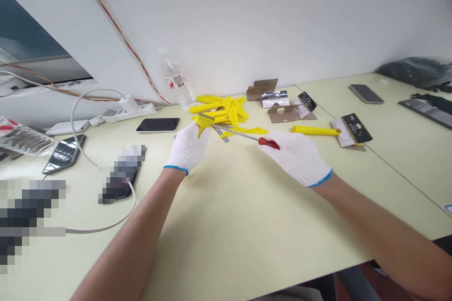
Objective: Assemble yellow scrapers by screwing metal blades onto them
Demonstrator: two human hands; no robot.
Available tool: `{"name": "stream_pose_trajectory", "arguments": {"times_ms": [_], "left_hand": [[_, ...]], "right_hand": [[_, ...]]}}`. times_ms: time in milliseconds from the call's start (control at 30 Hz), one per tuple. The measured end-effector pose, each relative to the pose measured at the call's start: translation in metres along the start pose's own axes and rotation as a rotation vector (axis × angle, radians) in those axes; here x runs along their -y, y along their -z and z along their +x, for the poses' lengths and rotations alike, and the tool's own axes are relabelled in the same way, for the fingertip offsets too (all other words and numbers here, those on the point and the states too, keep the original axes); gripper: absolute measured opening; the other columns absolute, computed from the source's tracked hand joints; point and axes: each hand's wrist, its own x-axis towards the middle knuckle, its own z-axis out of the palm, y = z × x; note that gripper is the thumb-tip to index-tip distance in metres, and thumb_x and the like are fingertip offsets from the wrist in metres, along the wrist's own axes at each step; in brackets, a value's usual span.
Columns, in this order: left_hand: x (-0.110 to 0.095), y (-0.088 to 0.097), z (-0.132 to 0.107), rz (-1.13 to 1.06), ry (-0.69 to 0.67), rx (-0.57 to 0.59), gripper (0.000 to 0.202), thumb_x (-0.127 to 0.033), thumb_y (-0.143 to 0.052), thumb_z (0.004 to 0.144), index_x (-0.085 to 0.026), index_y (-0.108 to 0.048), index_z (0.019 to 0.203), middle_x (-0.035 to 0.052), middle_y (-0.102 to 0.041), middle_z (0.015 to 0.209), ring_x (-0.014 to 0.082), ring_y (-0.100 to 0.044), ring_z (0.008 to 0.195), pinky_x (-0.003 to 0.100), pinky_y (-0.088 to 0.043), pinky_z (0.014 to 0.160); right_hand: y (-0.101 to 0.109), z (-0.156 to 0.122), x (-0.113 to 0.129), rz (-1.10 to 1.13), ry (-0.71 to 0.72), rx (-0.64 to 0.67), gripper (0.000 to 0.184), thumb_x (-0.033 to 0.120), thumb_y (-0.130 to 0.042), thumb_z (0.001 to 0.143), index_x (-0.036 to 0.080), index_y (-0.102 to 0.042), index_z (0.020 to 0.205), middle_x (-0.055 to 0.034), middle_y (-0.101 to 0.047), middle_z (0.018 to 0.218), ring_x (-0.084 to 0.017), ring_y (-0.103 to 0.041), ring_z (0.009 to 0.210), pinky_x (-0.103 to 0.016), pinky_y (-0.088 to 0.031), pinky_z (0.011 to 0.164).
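Left hand in white knit glove (186, 148), grip shut on a yellow plastic piece (203, 124), right hand in white knit glove (294, 157), grip shut on a red-handled steel screwdriver (268, 143), shaft reaching the piece, yellow plastic parts (226, 110) just behind it on the pale bench (247, 225)

A power strip (129, 114) with a white charger (129, 103) plugged in lies at the far left of the tabletop (247, 225), just beside a black smartphone (157, 125). A plastic water bottle (176, 83) stands behind it, near the wall (282, 23). A grey phone (366, 93) lies far right.
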Motion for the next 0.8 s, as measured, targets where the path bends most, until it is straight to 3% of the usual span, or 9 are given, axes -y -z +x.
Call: {"name": "stream_pose_trajectory", "arguments": {"times_ms": [100, 167, 300, 367, 467, 533, 600, 700, 800], "left_hand": [[0.001, 0.001, 0.001, -0.025, 0.001, 0.009, 0.023, -0.041, -0.051, 0.098, -0.023, -0.05, 0.083, 0.0078, -0.066, 0.083, 0.0227, -0.06, 0.074, 0.031, -0.036, 0.067], [0.002, 0.002, 0.001, -0.034, -0.001, 0.0, 0.024, -0.042, -0.051, 0.097, -0.023, -0.05, 0.083, 0.0077, -0.066, 0.083, 0.0219, -0.06, 0.073, 0.031, -0.037, 0.068], [0.001, 0.007, 0.002, -0.024, -0.002, -0.012, 0.025, -0.043, -0.053, 0.096, -0.022, -0.053, 0.083, 0.007, -0.065, 0.08, 0.0216, -0.061, 0.073, 0.03, -0.038, 0.067], [0.0, 0.009, 0.002, -0.021, -0.002, -0.023, 0.025, -0.042, -0.053, 0.096, -0.021, -0.054, 0.083, 0.0069, -0.066, 0.079, 0.0213, -0.061, 0.073, 0.03, -0.038, 0.066], [0.0, 0.011, 0.002, -0.011, 0.0, -0.03, 0.025, -0.042, -0.053, 0.096, -0.021, -0.055, 0.083, 0.0076, -0.067, 0.08, 0.021, -0.06, 0.072, 0.029, -0.038, 0.066], [0.001, 0.01, 0.003, -0.003, -0.005, -0.027, 0.025, -0.043, -0.052, 0.097, -0.021, -0.055, 0.084, 0.0077, -0.068, 0.081, 0.021, -0.06, 0.071, 0.03, -0.038, 0.066], [0.002, 0.01, 0.004, 0.004, -0.013, -0.022, 0.025, -0.042, -0.052, 0.098, -0.022, -0.056, 0.085, 0.008, -0.068, 0.082, 0.0218, -0.06, 0.072, 0.03, -0.037, 0.065], [0.003, 0.008, 0.004, 0.022, -0.026, -0.023, 0.022, -0.04, -0.052, 0.098, -0.022, -0.059, 0.09, 0.0097, -0.07, 0.086, 0.0245, -0.064, 0.077, 0.03, -0.037, 0.065], [0.003, 0.005, 0.004, 0.04, -0.043, -0.029, 0.023, -0.041, -0.052, 0.099, -0.022, -0.062, 0.092, 0.0108, -0.072, 0.089, 0.0262, -0.067, 0.079, 0.031, -0.038, 0.065]], "right_hand": [[0.001, -0.003, 0.004, -0.133, 0.054, -0.064, 0.037, 0.045, -0.048, 0.107, 0.02, -0.074, 0.099, -0.0092, -0.072, 0.087, -0.023, -0.063, 0.074, -0.032, -0.03, 0.06], [0.005, -0.001, 0.004, 0.006, 0.051, 0.012, 0.038, 0.046, -0.048, 0.107, 0.02, -0.072, 0.094, -0.0071, -0.07, 0.083, -0.021, -0.061, 0.072, -0.032, -0.032, 0.061], [0.013, 0.006, 0.001, 0.581, -0.19, 0.522, 0.044, 0.059, -0.047, 0.104, 0.022, -0.063, 0.088, 0.0013, -0.054, 0.066, -0.012, -0.036, 0.049, -0.028, -0.026, 0.048], [0.013, 0.008, -0.001, 0.728, -0.314, 0.64, 0.038, 0.061, -0.055, 0.099, 0.024, -0.059, 0.09, 0.0042, -0.05, 0.066, -0.01, -0.026, 0.046, -0.028, -0.019, 0.044], [0.007, 0.006, 0.0, 0.593, -0.307, 0.391, 0.034, 0.053, -0.073, 0.088, 0.023, -0.058, 0.087, 0.0024, -0.058, 0.072, -0.011, -0.042, 0.054, -0.026, -0.03, 0.049], [0.001, 0.003, 0.003, 0.391, -0.206, 0.174, 0.031, 0.05, -0.073, 0.089, 0.021, -0.063, 0.084, -0.0012, -0.064, 0.076, -0.016, -0.054, 0.065, -0.028, -0.037, 0.058], [-0.003, -0.002, 0.006, 0.183, -0.074, 0.048, 0.03, 0.047, -0.063, 0.098, 0.02, -0.069, 0.086, -0.0047, -0.068, 0.079, -0.019, -0.06, 0.071, -0.03, -0.037, 0.061], [-0.003, -0.007, 0.01, -0.058, 0.031, -0.062, 0.034, 0.043, -0.051, 0.106, 0.02, -0.075, 0.095, -0.0086, -0.07, 0.085, -0.022, -0.062, 0.074, -0.032, -0.031, 0.06], [0.003, -0.005, 0.009, 0.031, 0.032, -0.011, 0.035, 0.044, -0.051, 0.105, 0.021, -0.074, 0.093, -0.0073, -0.068, 0.084, -0.021, -0.06, 0.072, -0.031, -0.032, 0.059]]}}
